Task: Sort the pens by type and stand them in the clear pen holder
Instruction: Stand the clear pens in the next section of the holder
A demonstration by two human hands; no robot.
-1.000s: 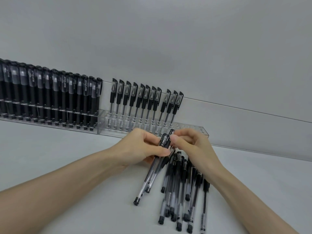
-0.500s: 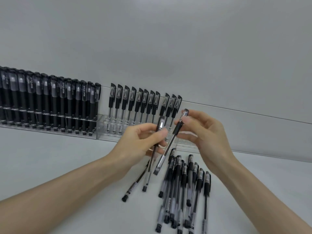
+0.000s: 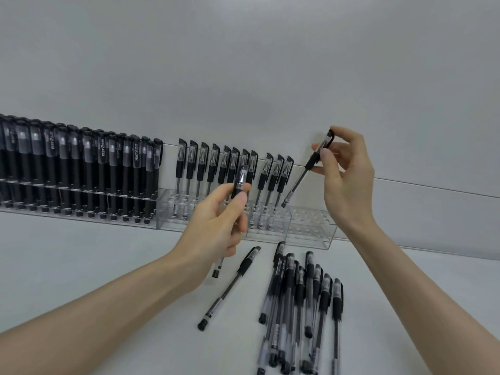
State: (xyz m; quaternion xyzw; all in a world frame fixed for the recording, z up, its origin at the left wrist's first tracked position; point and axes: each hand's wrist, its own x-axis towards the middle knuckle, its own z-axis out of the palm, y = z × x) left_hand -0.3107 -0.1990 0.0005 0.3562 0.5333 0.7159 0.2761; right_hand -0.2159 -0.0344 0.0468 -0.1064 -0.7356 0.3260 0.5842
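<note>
Raised and carried rightward since the earlier frame, the right hand [image 3: 349,180] is seen with a clear-barrelled, black-capped gel pen [image 3: 297,183] pinched near its cap between thumb and fingertips. It is tilted above the empty right end of the clear acrylic pen holder [image 3: 311,230]. A second such pen [image 3: 240,182] is gripped upright in the left hand [image 3: 216,228]. Nearer, loose pens [image 3: 300,301] are heaped on the white table [image 3: 108,253].

white table [image 3: 94,261], clear pen holder [image 3: 311,226] at back, loose pens [image 3: 300,301] nearer
</note>
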